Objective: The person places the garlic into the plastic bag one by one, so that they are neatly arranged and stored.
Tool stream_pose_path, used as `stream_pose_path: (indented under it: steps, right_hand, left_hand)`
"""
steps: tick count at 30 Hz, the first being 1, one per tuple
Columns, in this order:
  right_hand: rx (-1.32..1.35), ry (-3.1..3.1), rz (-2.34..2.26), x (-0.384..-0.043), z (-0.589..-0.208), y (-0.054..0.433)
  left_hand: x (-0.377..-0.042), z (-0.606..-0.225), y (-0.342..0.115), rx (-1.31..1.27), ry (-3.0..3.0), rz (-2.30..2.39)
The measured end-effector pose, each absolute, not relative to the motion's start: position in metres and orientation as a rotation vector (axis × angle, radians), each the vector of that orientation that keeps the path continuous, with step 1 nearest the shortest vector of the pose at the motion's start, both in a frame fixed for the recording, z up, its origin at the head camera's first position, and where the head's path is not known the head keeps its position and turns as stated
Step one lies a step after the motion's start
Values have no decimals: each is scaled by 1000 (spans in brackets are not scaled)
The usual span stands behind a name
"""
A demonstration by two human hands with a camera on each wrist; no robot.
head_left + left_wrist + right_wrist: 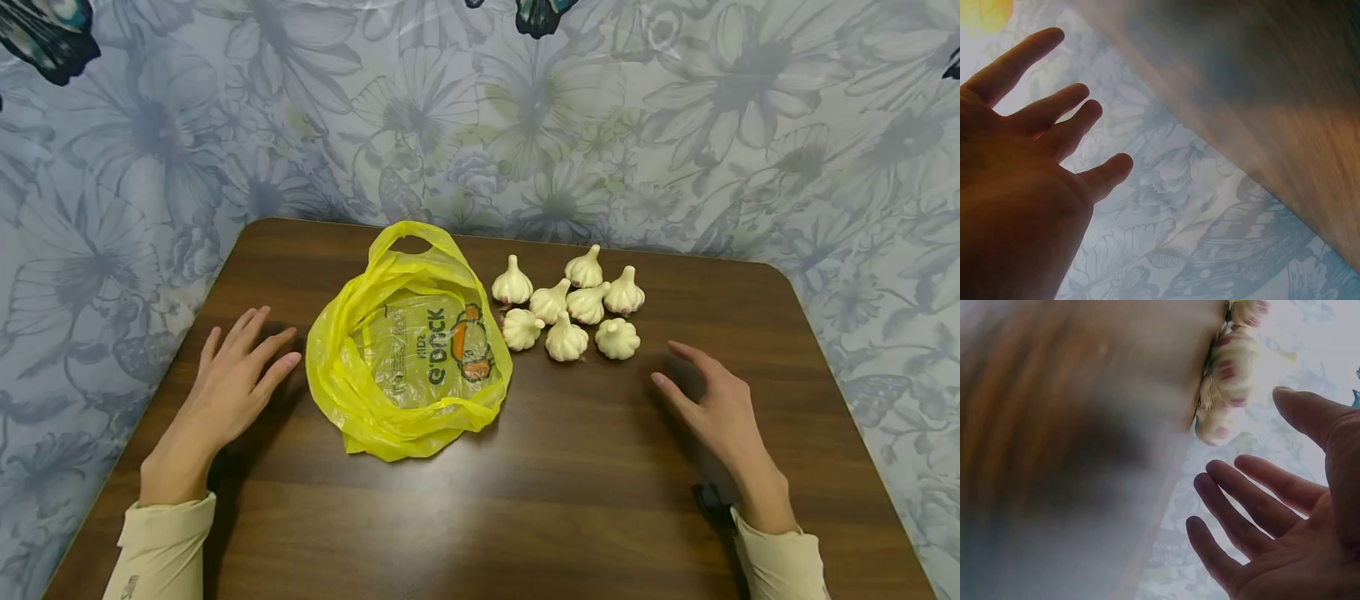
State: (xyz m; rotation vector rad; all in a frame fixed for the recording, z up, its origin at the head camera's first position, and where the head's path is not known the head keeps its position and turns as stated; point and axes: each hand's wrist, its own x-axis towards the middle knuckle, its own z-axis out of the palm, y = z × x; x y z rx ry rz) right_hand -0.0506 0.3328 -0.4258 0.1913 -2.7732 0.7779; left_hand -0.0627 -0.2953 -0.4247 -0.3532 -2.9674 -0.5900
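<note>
Yellow plastic bag (pixel 330 358), thin and crinkled, lies left of centre towards the far edge of the surface (pixel 585 467), its mouth open upwards in a rumpled ring and one handle (pixel 450 237) looping towards that edge. Dark "G.DUCK KIDS" lettering appears reversed inside, next to an orange figure. Just beside the bag, on the side towards the far right corner, eight garlic bulbs (pixel 587 305) sit in a loose cluster; several touch or overlap in view. They are pale cream, plump and ribbed, with stubby necks pointing different ways, and the right wrist view shows pinkish-purple patches on them.

Near the left edge, the left hand (pixel 234 383) has its fingers spread apart and holds nothing; its thumb (pixel 281 373) is just beside the bag, not touching. Towards the right edge, the right hand (pixel 723 417) is likewise empty, fingers apart and aimed at the garlic, with a gap between. Smooth dark brown wood grain covers the surface, which has rounded far corners; behind it spreads a grey-blue floral covering (pixel 540 108)
</note>
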Motion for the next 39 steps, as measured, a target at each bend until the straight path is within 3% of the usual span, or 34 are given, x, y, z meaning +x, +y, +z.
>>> stream_pose_path:
  steps: [15, 39]
  right_hand:
    - [350, -2686, 823, -85, -407, 303]
    - [391, -2518, 835, -112, -426, 274]
  left_hand:
    - [-67, -426, -284, -406, -2967, -570]
    - [-66, -430, -272, -542, -2773, -609]
